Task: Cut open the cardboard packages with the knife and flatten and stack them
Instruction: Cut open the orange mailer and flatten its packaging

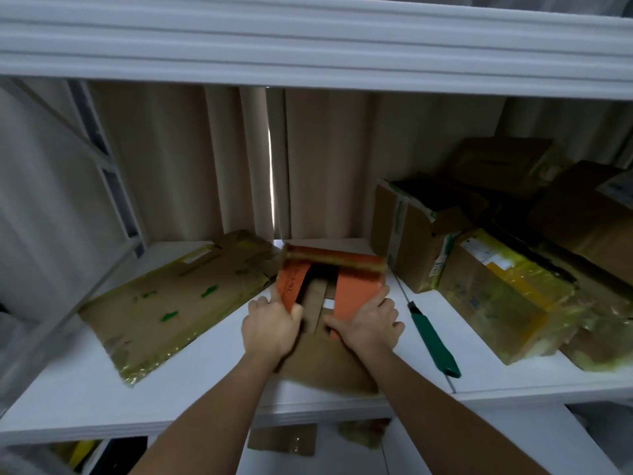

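An orange cardboard box (pixel 356 289) lies opened in the middle of the white shelf (pixel 205 378), its brown inside and a brown flap showing toward me. My left hand (pixel 270 327) grips its left orange flap with the thumb curled over the edge. My right hand (pixel 368 323) grips the right orange flap the same way. A green-handled knife (pixel 433 341) lies on the shelf just right of my right hand, blade pointing away. A flattened brown carton with yellowish tape (pixel 164 306) lies flat at the left.
Several unopened or half-open cardboard boxes (pixel 496 289) are piled at the right of the shelf, some wrapped in yellow tape. A beige curtain (pixel 325 159) hangs behind. Another shelf board (pixel 308 39) runs overhead. Cardboard scraps (pixel 284 440) lie below the shelf.
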